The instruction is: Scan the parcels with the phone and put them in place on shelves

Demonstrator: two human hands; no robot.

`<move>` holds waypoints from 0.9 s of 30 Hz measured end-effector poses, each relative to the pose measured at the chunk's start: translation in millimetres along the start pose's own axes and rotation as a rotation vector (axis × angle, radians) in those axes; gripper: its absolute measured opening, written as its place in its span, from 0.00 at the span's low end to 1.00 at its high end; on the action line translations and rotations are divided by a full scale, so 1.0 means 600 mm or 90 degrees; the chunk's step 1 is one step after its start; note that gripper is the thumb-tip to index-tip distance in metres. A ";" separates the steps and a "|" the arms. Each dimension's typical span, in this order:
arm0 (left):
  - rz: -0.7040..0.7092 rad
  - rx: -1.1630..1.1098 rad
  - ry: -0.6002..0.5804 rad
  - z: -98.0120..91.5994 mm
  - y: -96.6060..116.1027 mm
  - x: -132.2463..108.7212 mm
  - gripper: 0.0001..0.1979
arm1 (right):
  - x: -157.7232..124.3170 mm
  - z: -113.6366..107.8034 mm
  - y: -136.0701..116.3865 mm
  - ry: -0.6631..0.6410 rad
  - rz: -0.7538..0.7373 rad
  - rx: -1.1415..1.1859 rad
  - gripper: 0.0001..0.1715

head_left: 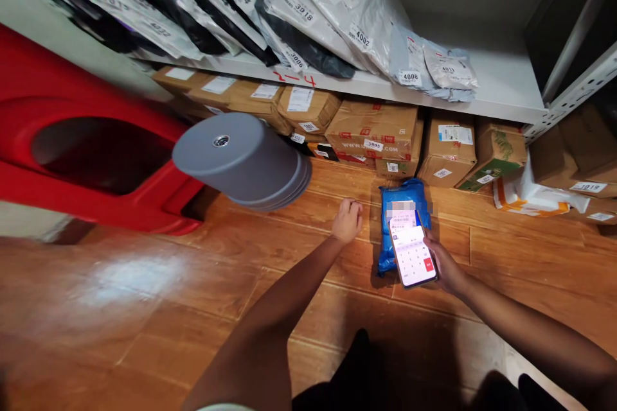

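A lit smartphone (413,250) with a number keypad on its screen is held in my right hand (442,264), gripped along its right side. Just behind and under it, a blue plastic parcel (388,250) lies on the wooden floor, partly covered by the phone. My left hand (348,221) hovers left of the parcel, apart from it, its fingers curled in. Nothing shows in that hand.
Numbered bagged parcels (332,26) lean along a white shelf (501,77). Cardboard boxes (371,128) line the floor beneath it. A grey round stool (250,154) and a red plastic object (96,205) stand at left. More boxes (573,154) sit at right.
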State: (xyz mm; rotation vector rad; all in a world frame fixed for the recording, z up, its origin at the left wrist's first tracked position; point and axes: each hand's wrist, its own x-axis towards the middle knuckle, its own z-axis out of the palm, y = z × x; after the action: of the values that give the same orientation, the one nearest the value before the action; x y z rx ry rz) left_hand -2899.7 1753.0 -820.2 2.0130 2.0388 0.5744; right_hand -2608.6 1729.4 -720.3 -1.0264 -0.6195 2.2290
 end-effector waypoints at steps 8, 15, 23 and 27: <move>0.030 -0.004 0.004 0.008 -0.002 0.000 0.12 | -0.017 -0.015 -0.020 -0.061 0.000 -0.057 0.36; 0.057 -0.009 -0.013 0.018 0.000 -0.005 0.13 | -0.031 -0.044 -0.027 -0.129 0.035 -0.044 0.47; 0.072 -0.003 -0.016 0.024 0.006 0.002 0.12 | -0.024 -0.058 -0.017 -0.129 0.028 -0.013 0.41; 0.070 -0.003 -0.018 0.026 0.005 0.002 0.12 | -0.031 -0.061 -0.018 -0.184 0.000 -0.021 0.53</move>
State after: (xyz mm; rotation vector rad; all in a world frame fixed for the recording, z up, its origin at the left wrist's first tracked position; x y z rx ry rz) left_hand -2890.4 1756.1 -832.8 2.1290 1.9173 0.5675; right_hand -2566.3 1730.3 -725.7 -0.7238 -0.7801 2.3953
